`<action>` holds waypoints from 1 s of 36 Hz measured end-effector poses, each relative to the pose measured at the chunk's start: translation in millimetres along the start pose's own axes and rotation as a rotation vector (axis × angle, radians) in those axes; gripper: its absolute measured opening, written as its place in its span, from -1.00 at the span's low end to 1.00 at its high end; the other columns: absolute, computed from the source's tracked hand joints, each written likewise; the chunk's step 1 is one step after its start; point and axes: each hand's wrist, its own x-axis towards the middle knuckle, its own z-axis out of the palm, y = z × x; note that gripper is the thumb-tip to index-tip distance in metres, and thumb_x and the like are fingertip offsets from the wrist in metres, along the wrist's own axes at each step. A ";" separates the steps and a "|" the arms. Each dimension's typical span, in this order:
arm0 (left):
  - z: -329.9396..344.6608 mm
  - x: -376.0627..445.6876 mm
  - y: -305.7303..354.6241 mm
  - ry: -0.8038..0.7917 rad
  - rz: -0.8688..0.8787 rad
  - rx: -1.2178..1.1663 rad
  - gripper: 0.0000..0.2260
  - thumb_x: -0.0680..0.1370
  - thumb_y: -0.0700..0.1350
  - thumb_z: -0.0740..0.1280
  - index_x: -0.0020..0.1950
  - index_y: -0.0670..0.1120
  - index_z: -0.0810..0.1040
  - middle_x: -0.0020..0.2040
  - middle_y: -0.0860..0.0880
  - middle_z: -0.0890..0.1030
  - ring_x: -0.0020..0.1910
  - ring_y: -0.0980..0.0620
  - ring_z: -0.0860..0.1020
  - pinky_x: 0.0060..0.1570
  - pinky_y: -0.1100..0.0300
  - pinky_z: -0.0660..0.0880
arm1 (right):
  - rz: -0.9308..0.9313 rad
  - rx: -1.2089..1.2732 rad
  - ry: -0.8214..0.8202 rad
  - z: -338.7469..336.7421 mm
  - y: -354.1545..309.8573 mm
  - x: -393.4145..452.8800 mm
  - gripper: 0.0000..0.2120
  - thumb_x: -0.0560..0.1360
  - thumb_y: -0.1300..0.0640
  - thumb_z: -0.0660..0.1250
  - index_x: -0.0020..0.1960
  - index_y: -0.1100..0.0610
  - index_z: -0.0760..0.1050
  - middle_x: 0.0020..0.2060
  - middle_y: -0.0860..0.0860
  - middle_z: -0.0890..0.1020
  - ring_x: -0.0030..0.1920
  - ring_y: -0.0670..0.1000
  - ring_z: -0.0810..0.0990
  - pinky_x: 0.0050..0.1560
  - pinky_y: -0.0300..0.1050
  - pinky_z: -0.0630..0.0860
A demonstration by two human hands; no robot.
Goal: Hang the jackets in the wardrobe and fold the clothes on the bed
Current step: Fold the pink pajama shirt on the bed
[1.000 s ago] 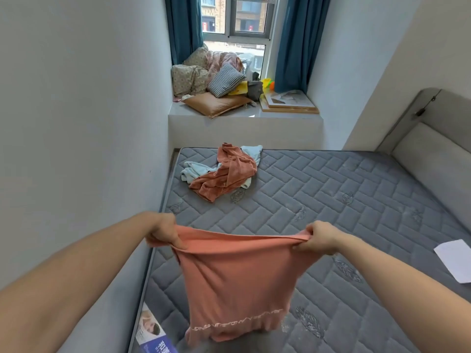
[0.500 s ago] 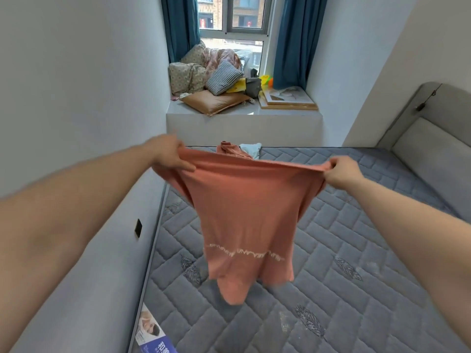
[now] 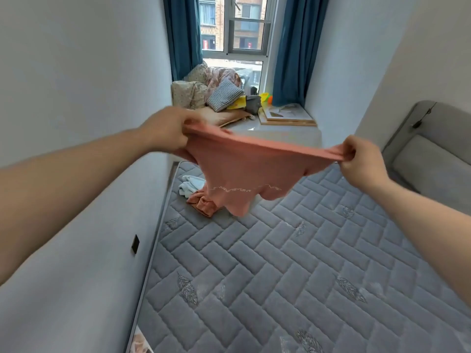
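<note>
Head view, lower part of frame: bare grey quilted mattress [image 3: 267, 263], a printed leaflet [image 3: 139, 343] at the bottom-left edge, its text too cut off to read. Mid-frame, your left hand [image 3: 165, 132] grips one top corner of the salmon-pink garment [image 3: 244, 171], fingers curled round the bunched fabric; your right hand [image 3: 362, 159] pinches the other corner between thumb and fingers. Garment hangs in the air between them, top edge stretched, clear of the mattress. Change: a second ago you held it low over the near mattress; now it's raised to centre frame and swung outward, hem lifted and rippling. Reads as a shake-out before laying flat, so folding of this piece hasn't started. White lettering runs in a line across the lower part of the garment; looks inverted, can't read it. Behind it, upper-left of the mattress, a crumpled pile of clothes [image 3: 197, 197], orange and pale blue, unfolded. Farther back, window ledge [image 3: 288, 135] with cushions [image 3: 224, 95].
</note>
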 end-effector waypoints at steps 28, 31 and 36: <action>421.7 -343.8 22.7 -1.353 -0.087 -0.095 -0.51 0.46 -0.25 0.30 0.34 0.10 0.58 0.28 0.06 0.60 0.19 -0.06 0.57 0.07 0.14 0.47 | 0.347 -0.440 -1.389 200.9 145.3 -416.6 -0.70 0.54 0.29 0.18 -0.23 -0.06 0.49 -0.13 0.01 0.54 0.25 0.11 0.54 0.08 -0.11 0.51; 434.1 -347.6 22.3 -1.433 -0.145 -0.111 -0.53 0.44 -0.10 0.42 0.35 0.11 0.55 0.25 0.06 0.60 0.18 -0.03 0.56 0.02 0.19 0.43 | 0.374 -0.394 -1.505 206.3 146.4 -427.5 -0.63 0.54 0.23 0.22 0.24 -0.05 0.62 0.22 0.02 0.62 0.27 0.03 0.59 0.20 -0.17 0.49; 458.1 -323.4 5.1 -1.306 -0.346 -0.169 -0.62 0.47 -0.09 0.31 0.27 0.10 0.60 0.22 0.01 0.62 0.20 -0.03 0.59 0.11 0.19 0.50 | 0.455 -0.379 -1.547 234.1 156.2 -410.3 -0.59 0.53 0.23 0.23 0.27 -0.06 0.60 0.29 -0.02 0.61 0.31 -0.01 0.57 0.28 -0.17 0.48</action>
